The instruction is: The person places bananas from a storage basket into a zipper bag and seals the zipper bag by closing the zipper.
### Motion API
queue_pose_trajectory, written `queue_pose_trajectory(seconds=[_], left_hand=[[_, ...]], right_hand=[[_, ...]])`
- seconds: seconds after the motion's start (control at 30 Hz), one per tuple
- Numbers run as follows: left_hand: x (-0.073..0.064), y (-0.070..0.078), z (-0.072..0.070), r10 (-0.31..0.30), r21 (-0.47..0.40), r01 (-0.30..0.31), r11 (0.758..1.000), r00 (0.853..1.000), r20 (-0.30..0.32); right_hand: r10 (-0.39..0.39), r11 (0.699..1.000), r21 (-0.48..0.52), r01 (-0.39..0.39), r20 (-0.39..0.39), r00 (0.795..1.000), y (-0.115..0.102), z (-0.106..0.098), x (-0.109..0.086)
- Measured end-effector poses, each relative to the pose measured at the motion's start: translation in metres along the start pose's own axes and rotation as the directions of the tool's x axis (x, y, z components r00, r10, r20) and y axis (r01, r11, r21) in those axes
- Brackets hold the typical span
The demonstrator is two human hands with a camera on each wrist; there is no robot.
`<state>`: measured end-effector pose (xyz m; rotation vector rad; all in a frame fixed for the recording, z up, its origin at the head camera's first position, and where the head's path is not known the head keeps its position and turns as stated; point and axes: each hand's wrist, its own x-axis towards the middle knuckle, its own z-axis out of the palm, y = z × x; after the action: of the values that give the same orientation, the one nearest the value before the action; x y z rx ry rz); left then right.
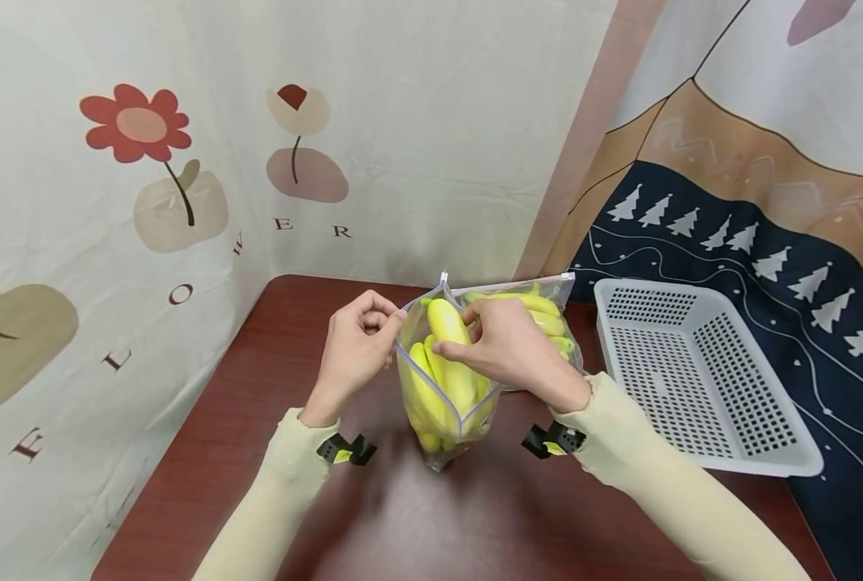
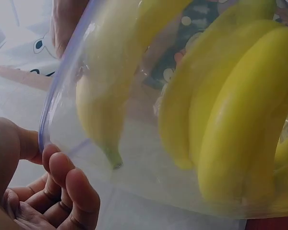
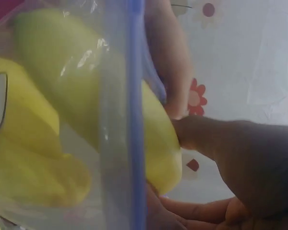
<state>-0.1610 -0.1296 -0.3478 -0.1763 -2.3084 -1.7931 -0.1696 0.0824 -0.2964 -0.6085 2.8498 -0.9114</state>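
Observation:
A clear zip bag (image 1: 437,463) stands with its mouth open in the middle of the table, several yellow bananas (image 1: 422,395) inside. My left hand (image 1: 357,343) pinches the bag's left rim between thumb and fingertips; the left wrist view shows the purple zip edge (image 2: 48,108) there. With thumb and fingers on either side, my right hand (image 1: 511,343) holds a banana (image 1: 447,319) at the opening. In the right wrist view this banana (image 3: 161,148) pokes past the zip strip, its other end inside the bag. The right palm is hidden in the head view.
Behind my right hand lies a second zip bag (image 1: 573,313) of bananas with a white slider. A light grey perforated basket (image 1: 780,387) stands at the right of the brown table (image 1: 257,436). Printed cloth hangs along the back and sides.

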Motion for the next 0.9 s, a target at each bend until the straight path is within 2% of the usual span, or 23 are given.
queue_pose_trajectory(seconds=[0.17,0.27,0.37,0.5,0.63,0.77,0.9], left_hand=[[0.004,-0.016,0.0,-0.004,-0.02,0.004,1.0,1.0,0.017],[0.004,-0.017,-0.001,-0.007,-0.037,0.008,0.999,1.0,0.029],[0.004,-0.018,-0.002,-0.013,-0.044,0.014,0.999,1.0,0.027],[0.004,-0.019,-0.004,-0.022,-0.051,0.023,0.998,1.0,0.017],[0.003,-0.019,-0.005,-0.02,-0.065,0.021,0.998,1.0,0.018],[0.003,-0.019,-0.007,-0.009,-0.073,0.01,0.997,1.0,0.015],[0.003,-0.019,-0.008,0.0,-0.083,0.003,0.997,0.999,0.037]], right_hand=[[-0.001,1.0,0.005,0.001,-0.01,1.0,-0.001,0.009,0.006],[-0.02,1.0,0.009,0.021,-0.026,0.999,0.003,0.008,0.006],[-0.042,0.999,0.008,0.043,-0.08,0.996,0.009,0.003,0.006],[-0.008,0.999,-0.033,0.004,-0.118,0.993,0.02,-0.007,0.003],[0.061,0.993,-0.098,-0.065,-0.044,0.997,0.033,-0.013,0.0],[0.038,0.994,-0.104,-0.033,0.043,0.998,0.045,-0.014,-0.001],[-0.002,1.0,-0.02,0.004,0.098,0.995,0.05,-0.011,-0.002]])
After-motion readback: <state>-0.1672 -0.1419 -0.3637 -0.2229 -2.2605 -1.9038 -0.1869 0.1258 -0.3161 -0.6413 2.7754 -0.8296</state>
